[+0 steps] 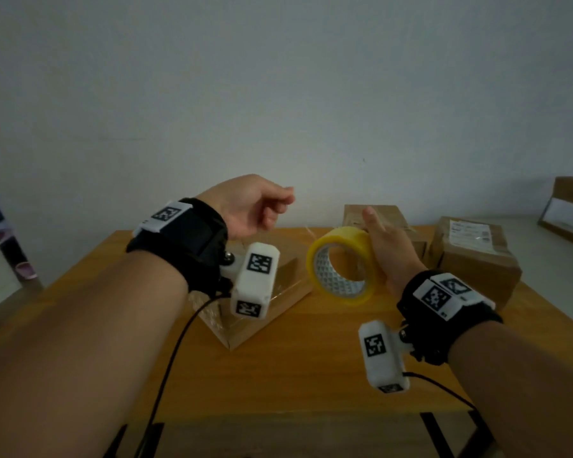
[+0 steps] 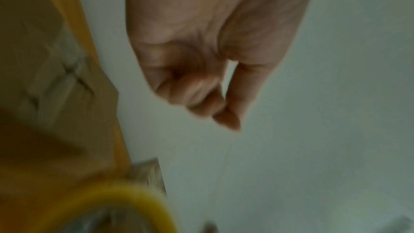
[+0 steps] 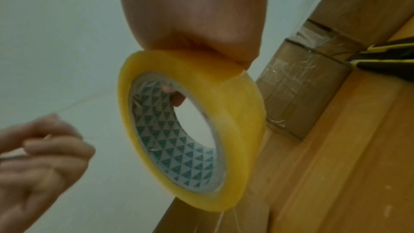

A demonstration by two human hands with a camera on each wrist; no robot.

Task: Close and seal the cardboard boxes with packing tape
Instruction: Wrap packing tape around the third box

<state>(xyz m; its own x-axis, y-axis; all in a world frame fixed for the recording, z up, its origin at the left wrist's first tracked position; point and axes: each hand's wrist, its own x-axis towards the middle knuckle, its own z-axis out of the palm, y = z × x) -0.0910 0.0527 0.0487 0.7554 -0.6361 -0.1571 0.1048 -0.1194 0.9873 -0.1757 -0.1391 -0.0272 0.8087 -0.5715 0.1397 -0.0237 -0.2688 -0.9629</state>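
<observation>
Head view: the right hand (image 1: 389,256) grips a yellow roll of clear packing tape (image 1: 343,264) held upright above the orange-brown wooden table (image 1: 311,358), thumb raised, fingers hidden behind the roll. At nine o'clock from it the left hand (image 1: 250,206) hovers with thumb and forefinger pinched together, apparently on the clear tape's end. A flat brown cardboard box (image 1: 278,292) wrapped in clear tape lies under the left wrist. Two taped brown cartons (image 1: 477,259) stand at two o'clock of the roll.

Left wrist view: blurred; thumb meets curled fingers (image 2: 201,95).

Right wrist view: a fingertip (image 3: 178,99) shows inside the roll's patterned core (image 3: 177,139). A black-and-yellow utility knife (image 3: 389,54) lies at two o'clock.
</observation>
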